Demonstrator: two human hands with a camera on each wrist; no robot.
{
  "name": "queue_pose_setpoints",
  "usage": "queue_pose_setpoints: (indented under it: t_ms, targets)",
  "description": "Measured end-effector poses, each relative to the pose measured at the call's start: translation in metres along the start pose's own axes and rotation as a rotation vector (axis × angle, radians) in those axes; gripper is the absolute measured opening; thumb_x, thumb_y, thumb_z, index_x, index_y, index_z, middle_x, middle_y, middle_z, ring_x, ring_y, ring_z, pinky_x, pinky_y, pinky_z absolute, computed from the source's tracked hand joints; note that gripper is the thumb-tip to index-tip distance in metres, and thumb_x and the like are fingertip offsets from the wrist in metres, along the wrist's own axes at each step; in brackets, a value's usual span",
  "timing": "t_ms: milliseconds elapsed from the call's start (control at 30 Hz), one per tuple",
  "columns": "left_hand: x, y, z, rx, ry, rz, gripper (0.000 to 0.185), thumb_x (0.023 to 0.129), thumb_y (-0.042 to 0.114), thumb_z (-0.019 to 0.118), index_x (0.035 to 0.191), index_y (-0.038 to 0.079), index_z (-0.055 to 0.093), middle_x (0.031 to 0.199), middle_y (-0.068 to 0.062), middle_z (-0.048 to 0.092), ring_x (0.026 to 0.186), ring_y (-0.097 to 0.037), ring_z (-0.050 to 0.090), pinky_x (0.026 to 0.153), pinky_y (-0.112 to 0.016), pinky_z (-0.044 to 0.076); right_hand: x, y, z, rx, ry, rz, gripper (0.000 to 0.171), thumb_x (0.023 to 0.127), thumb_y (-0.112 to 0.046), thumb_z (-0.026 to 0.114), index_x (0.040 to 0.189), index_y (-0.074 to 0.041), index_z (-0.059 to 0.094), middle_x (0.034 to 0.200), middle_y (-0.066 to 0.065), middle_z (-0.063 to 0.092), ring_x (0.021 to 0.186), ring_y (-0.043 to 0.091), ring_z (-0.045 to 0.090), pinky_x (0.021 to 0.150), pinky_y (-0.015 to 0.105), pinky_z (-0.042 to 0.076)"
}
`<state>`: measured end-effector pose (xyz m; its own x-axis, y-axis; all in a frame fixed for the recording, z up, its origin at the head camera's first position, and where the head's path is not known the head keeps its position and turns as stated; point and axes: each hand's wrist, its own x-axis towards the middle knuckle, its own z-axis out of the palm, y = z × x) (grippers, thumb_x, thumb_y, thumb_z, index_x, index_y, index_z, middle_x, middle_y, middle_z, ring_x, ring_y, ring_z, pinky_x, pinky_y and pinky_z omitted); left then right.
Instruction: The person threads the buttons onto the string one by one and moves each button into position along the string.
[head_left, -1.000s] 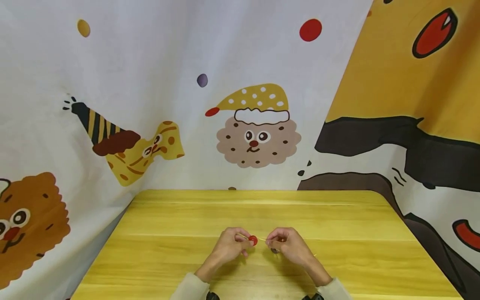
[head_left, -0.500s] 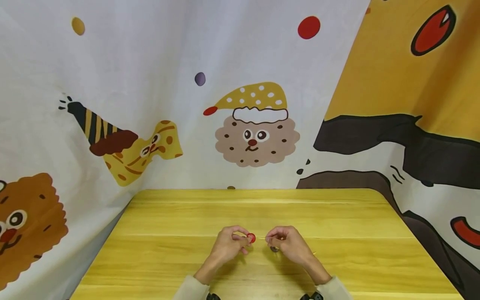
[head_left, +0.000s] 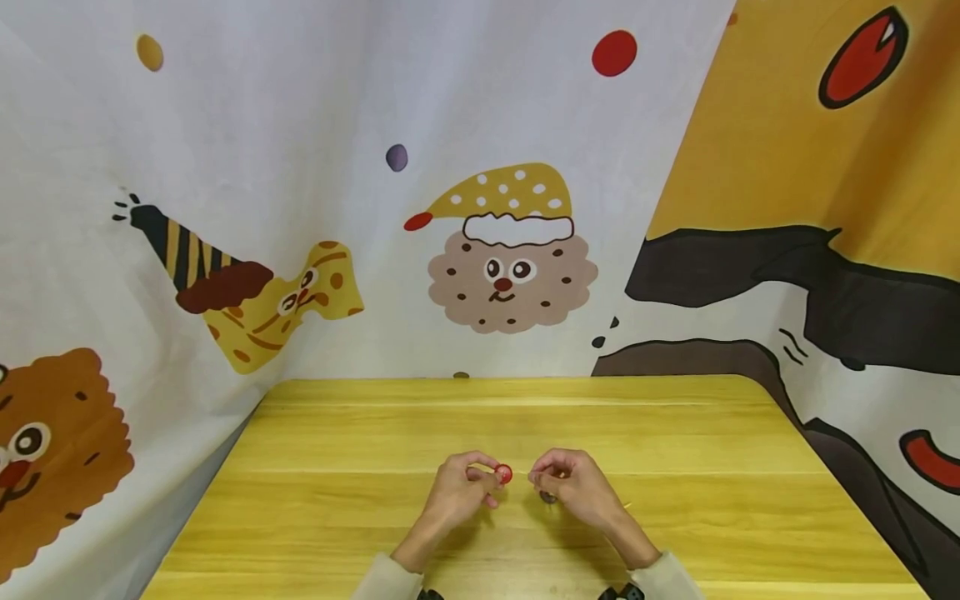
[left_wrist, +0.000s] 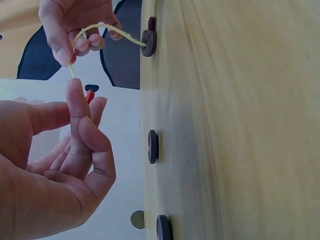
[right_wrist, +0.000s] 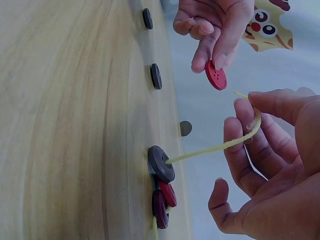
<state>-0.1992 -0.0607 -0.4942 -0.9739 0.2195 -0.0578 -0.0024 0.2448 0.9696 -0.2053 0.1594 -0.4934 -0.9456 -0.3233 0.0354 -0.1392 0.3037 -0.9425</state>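
Note:
Between left thumb and fingertips, my left hand (head_left: 459,492) pinches a red button (head_left: 504,474); its face with small holes shows in the right wrist view. Opposite it, my right hand (head_left: 573,487) pinches a yellow string (right_wrist: 215,149) near its end. The short tip of the string points at the red button, with a small gap between them in the right wrist view. Below the right hand, the string runs through a dark button (right_wrist: 161,164). A threaded red button (right_wrist: 167,193) and another dark button (right_wrist: 160,209) are bunched against it.
On the wooden table (head_left: 360,517), loose dark buttons (left_wrist: 153,147) show in the wrist views. A further piece of string (head_left: 628,505) emerges beside the right wrist. Behind the table hangs a printed cloth (head_left: 337,125) with cartoon figures.
Both hands keep their pinches and nearly the same places. A shorter length of string shows beyond the right fingertips than a second ago. The head view has shifted slightly.

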Motion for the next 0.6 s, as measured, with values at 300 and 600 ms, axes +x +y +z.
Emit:
queue_pose_setpoints:
  t_ms: [300, 600]
  targets:
    - [-0.0012, 0.0001, 0.0031, -0.029, 0.007, -0.024, 0.016, 0.091, 0.007, 0.068, 0.106, 0.002, 0.068, 0.087, -0.017, 0.074, 0.062, -0.032, 0.070, 0.039, -0.015, 0.033, -0.0008, -0.0024, 0.0014, 0.005, 0.006, -0.020, 0.012, 0.089, -0.012, 0.073, 0.092, 0.000, 0.069, 0.082, 0.022, 0.067, 0.067, 0.028, 0.065, 0.059, 0.037, 0.056]
    - [-0.0021, 0.0031, 0.0055, -0.048, -0.003, -0.002, 0.016, 0.090, 0.006, 0.068, 0.105, 0.000, 0.068, 0.089, -0.019, 0.074, 0.062, -0.036, 0.069, 0.040, -0.016, 0.036, -0.0010, -0.0049, 0.0044, 0.006, -0.001, -0.010, 0.004, 0.090, -0.002, 0.069, 0.093, 0.000, 0.069, 0.088, 0.021, 0.069, 0.066, 0.017, 0.062, 0.057, 0.032, 0.054]
